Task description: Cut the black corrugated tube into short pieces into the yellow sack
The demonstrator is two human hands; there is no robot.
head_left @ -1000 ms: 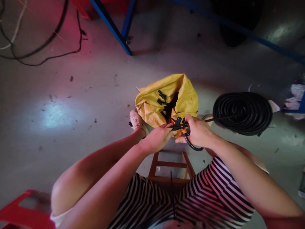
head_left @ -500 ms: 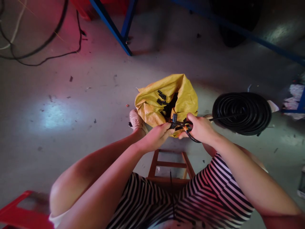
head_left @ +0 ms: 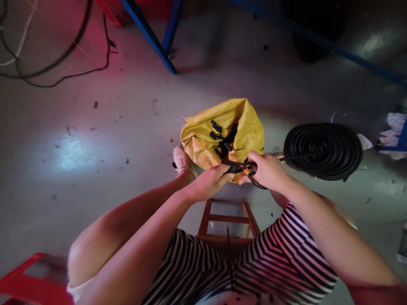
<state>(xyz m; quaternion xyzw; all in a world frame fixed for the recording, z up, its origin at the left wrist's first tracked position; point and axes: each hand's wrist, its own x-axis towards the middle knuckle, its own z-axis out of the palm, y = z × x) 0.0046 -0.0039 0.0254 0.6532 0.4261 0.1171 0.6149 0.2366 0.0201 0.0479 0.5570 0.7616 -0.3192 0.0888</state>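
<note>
Grey floor (head_left: 136,114), scuffed and dotted with small dark scraps; blue frame (head_left: 149,36) at the top, black and white cables (head_left: 63,78) at upper left. Red light fell across the upper left, and a pale bluish glare lay on the floor at left.

Bag (head_left: 251,127), yellow, stood open between my feet, just beyond my hands. Short black pieces (head_left: 217,128) lay on its inner folds and by the dark opening.

Right hand (head_left: 269,171): fingers wrapped around the handles of the scissors (head_left: 237,163), thumb uppermost. Blades pointed left, over the near edge of the bag. Orange wrap (head_left: 247,170) noted at the handles; one dark handle loop hung below my fingers.

Left hand (head_left: 210,182): fingers drawn together, tips clamped on a dark item (head_left: 232,169) just below the blades. Its outline was too small and shadowed to read.

Coil (head_left: 322,151), black, lay flat on the floor to the right of the bag, well apart from it. Tube (head_left: 295,157) ran from the coil leftward to my right hand, where the hand hid it.

Wooden stool (head_left: 229,219) was partly visible below my hands, between my legs; red stool (head_left: 38,286) at lower left. Pale shoe (head_left: 182,159) sat beside the bag's left side.
</note>
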